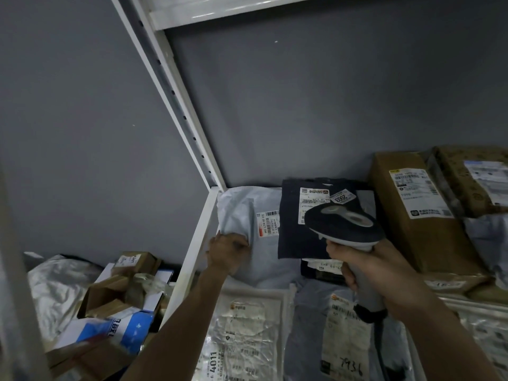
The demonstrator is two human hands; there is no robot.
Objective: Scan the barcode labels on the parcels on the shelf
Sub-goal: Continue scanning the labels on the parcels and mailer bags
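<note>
My right hand (365,268) grips the handle of a grey and dark barcode scanner (343,226), whose head hovers over a dark blue parcel (294,235) bearing a white label (313,198) and a "2003" tag. My left hand (228,248) grips the near left edge of a pale blue-white poly bag (242,213) at the shelf's left end; its barcode label (268,224) shows beside the dark parcel. Flat bags lie nearer me, one marked "4011" (242,334), one marked "7936" (343,339).
Brown cardboard boxes (420,213) with labels stand at the right of the shelf. A white shelf post (176,105) and side rail (192,257) border the left. Beyond the rail lies a pile of small boxes and bags (115,298). A grey wall is behind.
</note>
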